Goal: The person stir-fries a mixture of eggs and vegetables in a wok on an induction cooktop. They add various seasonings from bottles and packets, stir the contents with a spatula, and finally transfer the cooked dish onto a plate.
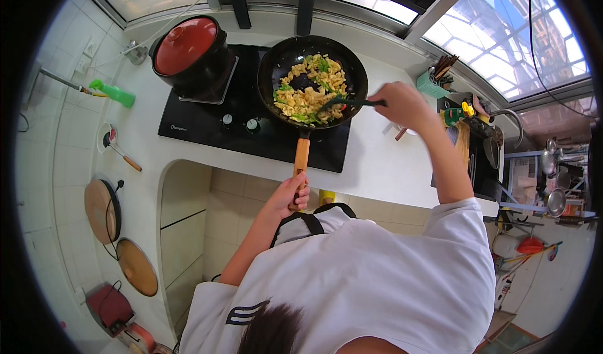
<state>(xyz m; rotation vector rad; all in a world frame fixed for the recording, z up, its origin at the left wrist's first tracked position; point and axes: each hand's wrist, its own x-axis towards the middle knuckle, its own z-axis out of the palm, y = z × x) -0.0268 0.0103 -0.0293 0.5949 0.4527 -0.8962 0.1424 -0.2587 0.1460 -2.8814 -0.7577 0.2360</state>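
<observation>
My left hand grips the wooden handle of a black frying pan, which sits on the right side of a black two-burner cooktop. Inside the pan lie yellow scrambled egg pieces mixed with green vegetable. In my right hand, slightly blurred, is a dark spatula. Its head rests among the egg at the lower right of the pan, and its handle crosses the pan's right rim.
A black pot with a red lid stands on the left burner. Left on the white counter are a green bottle, a small dish with a ladle and round boards. Rightward are a utensil holder, a yellow-capped bottle and the sink faucet.
</observation>
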